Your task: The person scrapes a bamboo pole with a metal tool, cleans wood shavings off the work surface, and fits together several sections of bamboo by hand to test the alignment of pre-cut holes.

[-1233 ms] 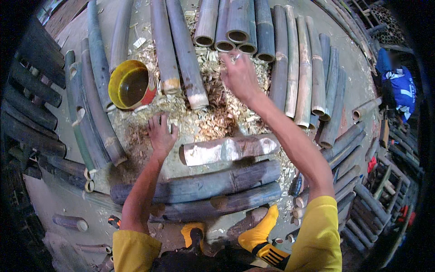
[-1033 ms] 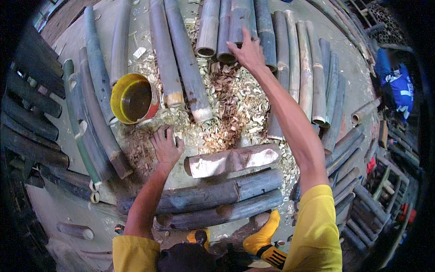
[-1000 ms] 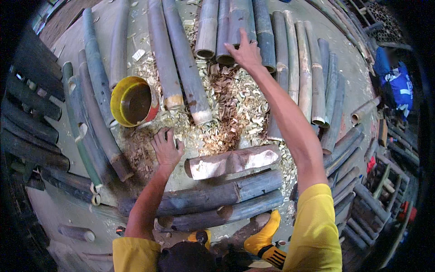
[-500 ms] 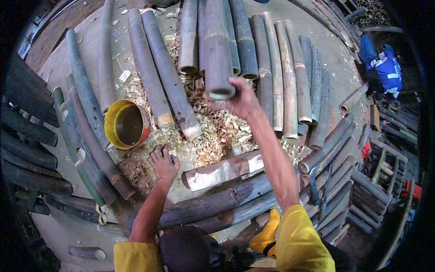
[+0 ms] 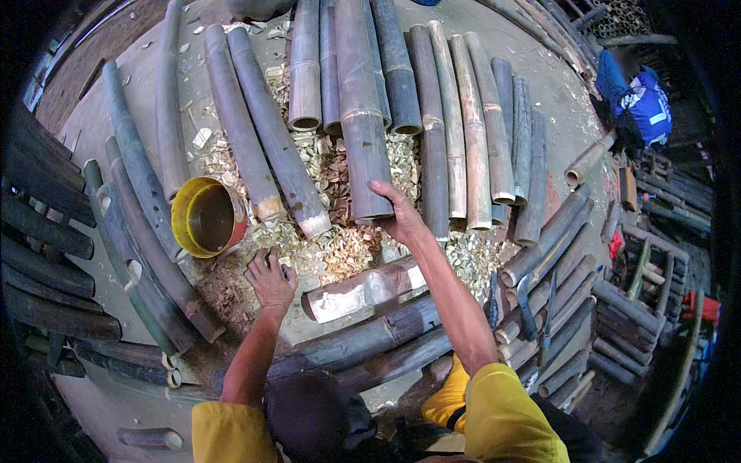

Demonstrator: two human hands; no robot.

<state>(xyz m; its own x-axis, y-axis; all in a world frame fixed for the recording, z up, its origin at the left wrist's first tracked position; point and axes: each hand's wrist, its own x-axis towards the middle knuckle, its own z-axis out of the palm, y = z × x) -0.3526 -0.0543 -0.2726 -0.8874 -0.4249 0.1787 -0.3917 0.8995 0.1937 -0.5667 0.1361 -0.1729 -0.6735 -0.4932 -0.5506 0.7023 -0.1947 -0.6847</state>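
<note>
Head view: bamboo pole [image 5: 363, 139] runs forward from right hand [image 5: 404, 221] clasping its end; left hand [image 5: 271, 282] spread.

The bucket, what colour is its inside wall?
The bucket is yellow on its inside wall, with red showing outside; the head view shows it best.

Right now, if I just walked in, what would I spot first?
Probably the bright yellow-and-red bucket, left of the middle. Next, the bamboo in the centre, its near end held by the right hand over the shavings. A person in blue also catches the eye at the upper right.
</note>
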